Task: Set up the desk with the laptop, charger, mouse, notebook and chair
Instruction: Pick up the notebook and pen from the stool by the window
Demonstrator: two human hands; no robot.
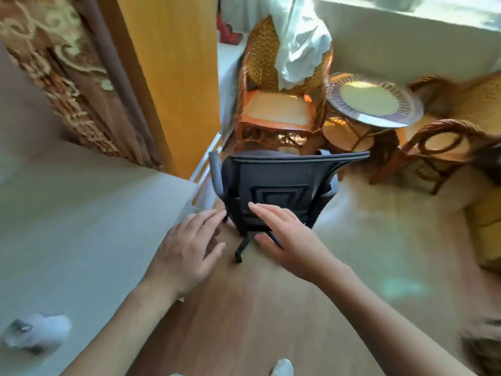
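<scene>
Head view: both hands, left (187, 248) and right (287, 240), reach empty with fingers spread toward the chair (276, 185) standing just past the counter (81, 213) corner; a careless pull could knock it into that corner.

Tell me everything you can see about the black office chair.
The black office chair stands upright on the wood floor, its back toward the camera, beside the pale desk's corner and in front of a wicker chair. It has a dark mesh-looking backrest, padded armrests and a wheeled base with one caster visible. Both open hands reach toward it; contact cannot be confirmed.
</scene>
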